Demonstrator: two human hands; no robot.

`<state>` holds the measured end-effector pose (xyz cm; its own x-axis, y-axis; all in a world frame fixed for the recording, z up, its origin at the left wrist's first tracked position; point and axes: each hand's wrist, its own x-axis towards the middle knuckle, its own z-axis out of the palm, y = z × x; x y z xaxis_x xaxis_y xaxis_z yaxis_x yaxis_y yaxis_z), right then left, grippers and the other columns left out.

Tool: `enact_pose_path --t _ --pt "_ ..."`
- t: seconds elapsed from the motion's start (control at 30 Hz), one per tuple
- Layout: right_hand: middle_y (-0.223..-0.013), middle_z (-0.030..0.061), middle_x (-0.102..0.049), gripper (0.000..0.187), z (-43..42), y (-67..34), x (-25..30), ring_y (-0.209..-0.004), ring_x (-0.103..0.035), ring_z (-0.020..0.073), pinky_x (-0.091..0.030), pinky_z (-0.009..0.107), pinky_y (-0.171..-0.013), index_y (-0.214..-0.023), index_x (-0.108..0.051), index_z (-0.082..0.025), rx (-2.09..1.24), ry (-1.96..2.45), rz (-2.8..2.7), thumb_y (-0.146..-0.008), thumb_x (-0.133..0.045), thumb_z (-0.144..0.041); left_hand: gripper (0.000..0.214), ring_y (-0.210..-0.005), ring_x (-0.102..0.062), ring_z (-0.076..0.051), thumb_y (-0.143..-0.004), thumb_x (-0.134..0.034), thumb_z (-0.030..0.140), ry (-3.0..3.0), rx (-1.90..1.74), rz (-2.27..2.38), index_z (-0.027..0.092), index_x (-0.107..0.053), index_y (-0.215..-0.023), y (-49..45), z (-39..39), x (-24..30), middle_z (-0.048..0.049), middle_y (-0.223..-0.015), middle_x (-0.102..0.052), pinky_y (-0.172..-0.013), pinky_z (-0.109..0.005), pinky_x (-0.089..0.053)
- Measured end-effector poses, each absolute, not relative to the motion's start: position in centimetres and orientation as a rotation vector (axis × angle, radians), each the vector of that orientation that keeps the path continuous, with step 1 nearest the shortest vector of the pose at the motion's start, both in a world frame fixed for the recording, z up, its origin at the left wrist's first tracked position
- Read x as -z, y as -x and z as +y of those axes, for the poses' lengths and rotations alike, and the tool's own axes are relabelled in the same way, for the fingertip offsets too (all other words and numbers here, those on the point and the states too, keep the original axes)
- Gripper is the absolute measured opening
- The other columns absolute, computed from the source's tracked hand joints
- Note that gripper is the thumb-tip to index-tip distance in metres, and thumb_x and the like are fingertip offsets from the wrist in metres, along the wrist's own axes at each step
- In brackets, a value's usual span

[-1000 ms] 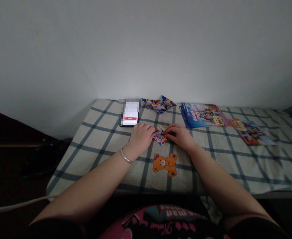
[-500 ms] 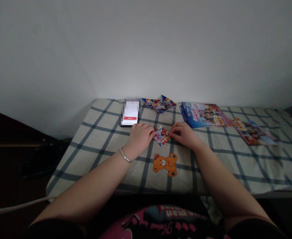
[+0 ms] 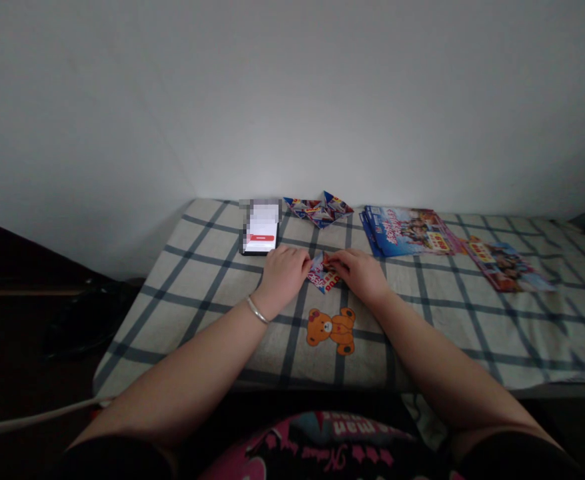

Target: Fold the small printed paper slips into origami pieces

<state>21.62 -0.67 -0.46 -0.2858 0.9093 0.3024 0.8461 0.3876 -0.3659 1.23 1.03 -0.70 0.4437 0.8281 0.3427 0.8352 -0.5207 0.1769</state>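
A small square of folded printed paper [image 3: 321,280] lies on the checked cloth, one corner pointing toward me. My left hand [image 3: 286,277] pinches its left corner, thumb and fingers closed together. From the other side my right hand [image 3: 360,273] reaches over the paper's upper right part, its fingers closed on the paper there and covering that corner. Behind my hands rests a folded paper piece [image 3: 320,208] with raised triangular points, made of similar colourful print.
A phone [image 3: 261,228] with a lit screen lies beyond my left hand. To the right are a stack of blue and pink flyers [image 3: 407,230] and another flyer [image 3: 512,267]. The checked cloth [image 3: 212,267] meets a white wall [image 3: 292,100] at the back.
My right hand has moved left and slightly up, from the paper's right corner over its upper right part. My left hand has shifted slightly right.
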Motion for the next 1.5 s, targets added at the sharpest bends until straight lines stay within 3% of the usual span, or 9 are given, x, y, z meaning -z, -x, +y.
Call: enact_pose_path --t 0.2,0.4,0.8,1.23,1.5 --pt "-0.103 0.0052 -0.073 0.019 -0.9 -21.9 0.2 -0.094 -0.067 0.02 -0.052 0.032 -0.084 -0.107 -0.075 -0.026 -0.231 1.428 -2.257 -0.092 -0.063 -0.026 0.011 -0.093 -0.057 -0.024 -0.096 -0.057 0.027 2.683 0.594 -1.51 0.019 -0.065 -0.096 -1.2 1.2 0.8 -0.0051 -0.093 -0.068 -0.078 -0.036 -0.04" --pt "-0.105 0.0056 -0.072 0.021 -0.8 -22.0 0.6 -0.093 -0.067 0.0196 -0.053 0.032 -0.085 -0.108 -0.076 -0.026 -0.22 1.437 -2.242 -0.091 -0.063 -0.025 0.024 -0.093 -0.054 -0.023 -0.099 -0.051 0.029 2.713 0.571 -1.458 0.029 -0.067 -0.117 -1.1 1.1 0.9 -0.0051 -0.098 -0.065 -0.077 -0.036 -0.038" --pt "-0.105 0.0061 -0.071 0.021 -0.5 -22.0 0.9 -0.093 -0.065 0.0209 -0.053 0.035 -0.085 -0.108 -0.076 -0.025 -0.213 1.445 -2.255 -0.092 -0.062 -0.026 0.024 -0.095 -0.05 -0.026 -0.099 -0.049 0.031 2.702 0.55 -1.394 0.024 -0.069 -0.108 -1.6 0.9 0.8 -0.0072 -0.096 -0.061 -0.077 -0.037 -0.038" --pt "-0.111 0.0046 -0.072 0.021 -1.3 -21.3 0.3 -0.098 -0.058 0.0232 -0.049 0.035 -0.086 -0.104 -0.075 -0.023 0.057 1.268 -2.502 -0.093 -0.058 -0.02 0.014 -0.105 -0.05 -0.026 -0.095 -0.054 0.029 2.647 0.616 -1.416 0.024 -0.066 -0.1 -2.1 0.9 0.8 -0.0065 -0.116 -0.06 -0.087 -0.041 -0.043" --pt "-0.1 0.0053 -0.072 0.021 -1.8 -20.9 -0.8 -0.093 -0.059 0.0214 -0.045 0.032 -0.081 -0.099 -0.073 -0.022 0.131 1.372 -2.618 -0.095 -0.052 -0.02 0.013 -0.111 -0.048 -0.028 -0.093 -0.057 0.029 2.654 0.672 -1.393 0.023 -0.066 -0.1 -2.1 1.0 0.9 -0.0079 -0.119 -0.059 -0.093 -0.044 -0.044"
